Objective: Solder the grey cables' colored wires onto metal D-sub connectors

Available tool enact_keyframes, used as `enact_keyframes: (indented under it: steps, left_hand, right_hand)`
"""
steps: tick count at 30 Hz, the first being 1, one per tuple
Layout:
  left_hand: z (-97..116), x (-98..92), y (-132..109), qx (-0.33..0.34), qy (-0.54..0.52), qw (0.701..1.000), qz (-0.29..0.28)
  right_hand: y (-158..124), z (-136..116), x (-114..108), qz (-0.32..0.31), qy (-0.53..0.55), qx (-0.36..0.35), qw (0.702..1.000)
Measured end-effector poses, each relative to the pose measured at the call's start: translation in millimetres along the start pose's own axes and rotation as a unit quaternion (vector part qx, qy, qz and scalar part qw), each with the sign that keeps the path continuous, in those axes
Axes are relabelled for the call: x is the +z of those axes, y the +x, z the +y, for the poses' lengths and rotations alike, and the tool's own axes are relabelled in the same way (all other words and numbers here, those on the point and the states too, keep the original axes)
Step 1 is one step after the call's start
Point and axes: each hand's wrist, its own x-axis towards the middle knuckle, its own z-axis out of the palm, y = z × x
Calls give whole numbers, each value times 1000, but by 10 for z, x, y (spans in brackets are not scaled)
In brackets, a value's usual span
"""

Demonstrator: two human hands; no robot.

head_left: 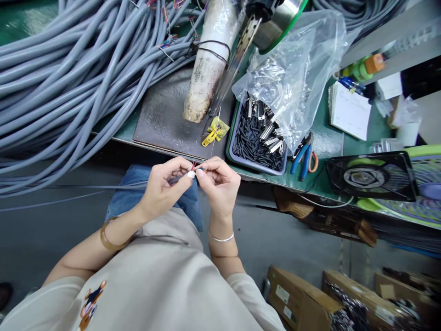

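While pinching thin coloured wires (195, 166) at a grey cable's (103, 186) end, just below the bench edge (179, 151).
Left hand (161, 186) closed on cable and white-tipped piece; right hand (217, 180) nipping the strands. Likely slips: strands crossing, bending or pulling free if tugged too hard, with the heavy cable dragging sideways.

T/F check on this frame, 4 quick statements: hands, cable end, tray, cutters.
1. Both hands, left hand and right hand, pinch the cable end with its coloured wires. True.
2. The grey tray holds red screws. False: small black pieces and metal connectors.
3. The blue-handled cutters lie on the green bench. True.
4. The right hand grips the cutters. False: they lie untouched beside the tray.
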Motion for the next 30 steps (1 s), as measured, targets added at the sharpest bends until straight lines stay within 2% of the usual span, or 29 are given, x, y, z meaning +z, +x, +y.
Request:
enact_keyframes:
  steps: [7, 11, 17, 19, 23, 30]
  left_hand:
    - [58, 59, 6, -26, -5, 997, 66]
    - [47, 50, -1, -18, -3, 997, 72]
    - [16, -19, 20, -44, -32, 996, 76]
    - [13, -41, 29, -49, -43, 995, 76]
    - [33, -60, 36, -43, -48, 996, 54]
    - [74, -61, 33, -47, -36, 998, 24]
  right_hand:
    - [-4, 2, 25, -9, 21, 26, 999]
    - [-13, -11, 21, -14, -1, -15, 1000]
    - [-9, -48, -88, 79, -45, -27, 996]
    - [-1, -74, -137, 41, -41, -12, 998]
    - [16, -133, -152, -86, -68, 0, 994]
    - [20, -195, -65, -95, -130, -84, 983]
